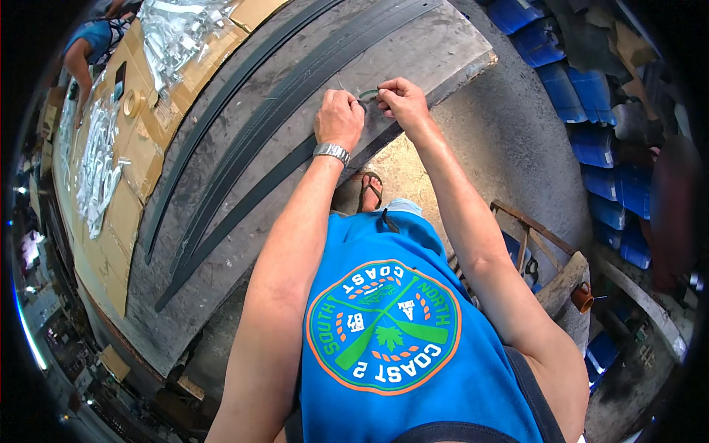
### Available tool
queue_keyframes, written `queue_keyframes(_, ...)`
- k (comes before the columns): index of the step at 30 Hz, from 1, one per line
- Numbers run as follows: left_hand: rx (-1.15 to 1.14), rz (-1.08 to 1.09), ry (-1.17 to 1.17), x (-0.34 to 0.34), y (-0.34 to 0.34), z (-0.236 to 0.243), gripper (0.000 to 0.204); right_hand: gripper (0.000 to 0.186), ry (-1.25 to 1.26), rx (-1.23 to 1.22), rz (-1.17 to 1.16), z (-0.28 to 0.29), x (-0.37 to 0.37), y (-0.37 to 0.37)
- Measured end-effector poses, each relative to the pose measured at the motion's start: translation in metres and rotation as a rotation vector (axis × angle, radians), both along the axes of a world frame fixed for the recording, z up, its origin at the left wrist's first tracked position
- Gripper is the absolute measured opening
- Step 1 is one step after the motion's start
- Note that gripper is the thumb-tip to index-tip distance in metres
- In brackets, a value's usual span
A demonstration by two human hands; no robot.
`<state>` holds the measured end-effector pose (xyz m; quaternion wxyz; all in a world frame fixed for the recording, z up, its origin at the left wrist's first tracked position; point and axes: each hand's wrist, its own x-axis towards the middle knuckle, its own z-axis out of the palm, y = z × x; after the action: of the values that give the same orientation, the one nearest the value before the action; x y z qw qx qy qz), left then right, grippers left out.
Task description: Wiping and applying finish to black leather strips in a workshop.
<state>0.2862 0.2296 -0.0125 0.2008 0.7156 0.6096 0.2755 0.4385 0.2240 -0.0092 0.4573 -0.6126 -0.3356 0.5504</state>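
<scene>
My left hand (340, 119), with a metal watch on its wrist, is closed at the upper end of a long black strip (292, 160). That strip lies in a gentle curve along the grey worktable (450, 46). Close by on the right, my right hand (403, 105) pinches a thin dark strip end (368, 94), which bows across the small gap between my hands. My fingers hide how this piece meets the long strip. A fine thread sticks up beside my left knuckles. More long black strips (255, 136) lie side by side beyond my left hand.
Cardboard (140, 159) on the left carries clear-wrapped white parts (96, 166), a tape roll (134, 102) and a phone (120, 81). Another person's arm (77, 70) reaches in there. Blue containers (591, 92) line the right side. A brown mug (583, 297) is near a wooden frame (543, 235).
</scene>
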Motion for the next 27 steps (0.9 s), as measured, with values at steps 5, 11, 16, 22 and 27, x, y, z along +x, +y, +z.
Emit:
queue_keyframes(5,-0.013,0.007,0.082,0.0,0.001,-0.003,0.009,0.016,-0.039,0.019,0.004,0.0,-0.001,0.0)
queue_keyframes(11,0.012,-0.004,0.058,-0.002,-0.001,-0.002,0.009,0.015,-0.096,0.03,0.025,-0.01,-0.001,0.002)
queue_keyframes(16,0.005,0.0,0.06,-0.002,-0.001,-0.003,0.009,0.017,-0.132,0.047,0.039,-0.016,-0.002,0.003)
queue_keyframes(22,0.021,0.001,0.074,-0.004,-0.003,-0.004,0.012,0.016,-0.201,0.064,0.08,-0.013,-0.004,0.003)
queue_keyframes(27,-0.052,0.025,0.015,-0.003,-0.018,0.007,0.016,0.018,0.148,0.01,-0.041,-0.003,0.012,-0.003)
